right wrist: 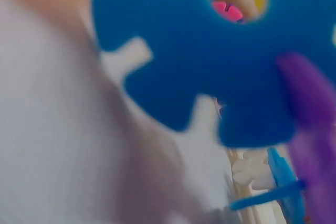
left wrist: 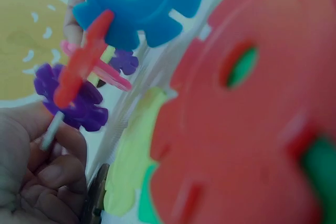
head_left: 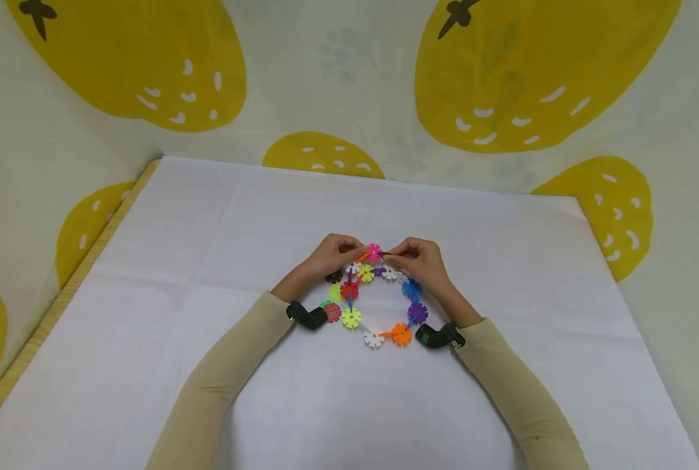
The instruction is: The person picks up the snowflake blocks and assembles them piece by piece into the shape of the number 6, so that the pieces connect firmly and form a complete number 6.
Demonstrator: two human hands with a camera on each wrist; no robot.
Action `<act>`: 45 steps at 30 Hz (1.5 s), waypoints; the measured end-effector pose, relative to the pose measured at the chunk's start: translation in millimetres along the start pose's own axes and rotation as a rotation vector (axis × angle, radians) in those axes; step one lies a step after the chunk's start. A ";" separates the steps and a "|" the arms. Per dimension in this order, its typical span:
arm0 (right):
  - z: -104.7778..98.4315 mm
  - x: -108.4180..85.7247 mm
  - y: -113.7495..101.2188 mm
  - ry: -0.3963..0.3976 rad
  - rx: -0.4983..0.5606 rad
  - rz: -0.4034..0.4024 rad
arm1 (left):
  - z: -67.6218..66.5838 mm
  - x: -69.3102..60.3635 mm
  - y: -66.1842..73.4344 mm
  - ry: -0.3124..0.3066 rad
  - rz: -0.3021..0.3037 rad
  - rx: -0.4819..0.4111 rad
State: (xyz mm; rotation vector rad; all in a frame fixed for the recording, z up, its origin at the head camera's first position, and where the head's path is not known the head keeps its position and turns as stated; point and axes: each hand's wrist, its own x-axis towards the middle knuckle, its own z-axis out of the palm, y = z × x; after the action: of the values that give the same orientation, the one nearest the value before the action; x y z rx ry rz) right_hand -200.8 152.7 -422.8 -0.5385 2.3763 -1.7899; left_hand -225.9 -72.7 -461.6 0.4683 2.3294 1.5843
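Observation:
A ring of colourful slotted plastic discs, joined edge to edge, hangs or lies between the hands in the head view; a yellow-green disc (head_left: 352, 318) and an orange disc (head_left: 401, 335) belong to it. At its far side is a pink disc (head_left: 374, 252). The left hand (head_left: 336, 254) pinches the ring beside the pink disc, near an orange piece seen edge-on. From the other side, the right hand (head_left: 419, 259) pinches a thin dark disc (head_left: 386, 254) against the pink one. In the left wrist view, a purple disc (left wrist: 84, 106) is by the left fingers.
Left of the ring are more discs, including a red one (head_left: 332, 313) and a dark brown one (head_left: 334, 277). White cloth (head_left: 302, 405) covers the table, with a wooden edge (head_left: 105, 232) bare at left. A fruit-print curtain (head_left: 355, 78) hangs behind.

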 end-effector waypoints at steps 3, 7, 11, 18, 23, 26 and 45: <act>-0.4 0.0 -0.9 0.002 -0.003 -0.004 | -0.3 0.8 0.5 -0.003 0.008 0.002; -3.5 -0.7 1.3 0.002 -0.023 -0.011 | -1.5 1.4 -0.6 -0.023 0.003 -0.015; -7.9 -1.8 2.6 0.044 -0.051 -0.011 | -4.0 1.7 -2.9 -0.050 -0.030 -0.019; -15.9 -3.7 1.3 0.071 -0.059 0.012 | -10.1 -0.4 -2.9 -0.120 -0.025 -0.042; -15.4 -5.5 -6.3 0.049 -0.104 0.021 | -11.5 0.3 -5.9 -0.136 -0.017 -0.068; -15.5 -4.8 -4.1 0.036 -0.151 -0.008 | -12.3 1.0 -6.9 -0.141 -0.010 -0.075; 11.7 -11.0 -2.5 -0.175 -0.138 -0.207 | -11.2 4.0 -5.7 -0.116 -0.019 -0.085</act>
State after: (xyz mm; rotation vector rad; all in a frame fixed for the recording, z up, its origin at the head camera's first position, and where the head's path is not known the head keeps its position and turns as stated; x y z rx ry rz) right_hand -186.5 145.4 -425.2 -0.9486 2.4091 -1.5823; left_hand -234.7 -82.4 -463.1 0.5024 2.1660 1.5960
